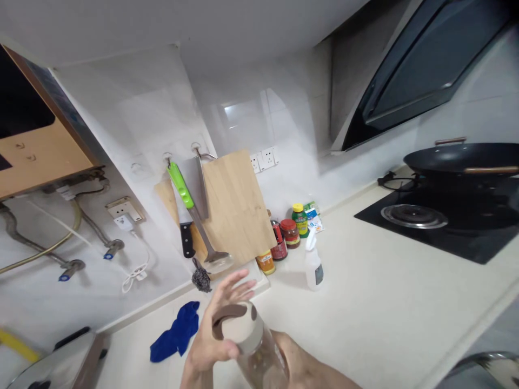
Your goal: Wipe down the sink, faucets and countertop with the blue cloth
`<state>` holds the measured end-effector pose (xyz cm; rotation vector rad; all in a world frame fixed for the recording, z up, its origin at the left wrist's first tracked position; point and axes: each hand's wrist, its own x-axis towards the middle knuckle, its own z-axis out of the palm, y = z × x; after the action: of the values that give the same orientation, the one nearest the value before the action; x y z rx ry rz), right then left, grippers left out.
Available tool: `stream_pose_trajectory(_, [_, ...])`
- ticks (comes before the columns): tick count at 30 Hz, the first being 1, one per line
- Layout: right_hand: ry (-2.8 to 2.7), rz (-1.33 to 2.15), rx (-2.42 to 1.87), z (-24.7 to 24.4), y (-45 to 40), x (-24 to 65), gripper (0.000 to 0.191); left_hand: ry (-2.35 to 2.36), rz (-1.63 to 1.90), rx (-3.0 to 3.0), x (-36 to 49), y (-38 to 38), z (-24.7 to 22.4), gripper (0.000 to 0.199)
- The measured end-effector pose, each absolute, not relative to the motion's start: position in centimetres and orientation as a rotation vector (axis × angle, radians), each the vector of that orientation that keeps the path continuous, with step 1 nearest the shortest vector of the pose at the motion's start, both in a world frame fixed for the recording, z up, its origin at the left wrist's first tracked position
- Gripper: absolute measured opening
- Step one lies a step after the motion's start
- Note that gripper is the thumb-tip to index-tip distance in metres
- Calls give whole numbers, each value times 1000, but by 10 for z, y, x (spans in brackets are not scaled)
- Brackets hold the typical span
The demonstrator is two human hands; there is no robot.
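A clear plastic bottle (263, 362) with a beige lid (242, 329) and a carrying loop is tilted in front of me, low in the middle of the view. My right hand (298, 359) grips the bottle's body from the right; its fingers are mostly hidden behind it. At the lid's left side is my left hand (206, 335), its thumb against the lid's lower edge and its fingers stretched out past the far side. Small bits inside the bottle are too blurred to name. Left of my left hand, a blue cloth (176, 332) lies crumpled on the white counter (365, 302).
A spray bottle (313, 267) stands on the counter before several jars, including a red-lidded jar (290, 233). Cutting boards (239, 210), a knife (186, 237) and a green-handled spatula (180, 186) are at the wall. To the right is a cooktop (462, 232) with a wok (466, 159).
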<state>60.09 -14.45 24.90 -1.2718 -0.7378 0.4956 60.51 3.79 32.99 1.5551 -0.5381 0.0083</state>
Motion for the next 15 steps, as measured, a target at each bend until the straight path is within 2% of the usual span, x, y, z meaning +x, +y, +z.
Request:
stream_pose_trajectory(4, [-525, 260, -1451, 246, -140, 605, 56, -271, 320, 1810, 588, 45, 326, 70])
stream_pose_trajectory(9, [-465, -156, -1764, 219, -128, 605, 59, -145, 485, 1811, 574, 14, 305, 71])
stream_pose_trajectory(12, [-565, 81, -1692, 218, -136, 604, 59, -152, 479, 1757, 578, 5, 310, 63])
stream_pose_trajectory(15, [-695, 377, -1467, 227, -145, 603, 65, -453, 145, 1661, 587, 13, 316, 62])
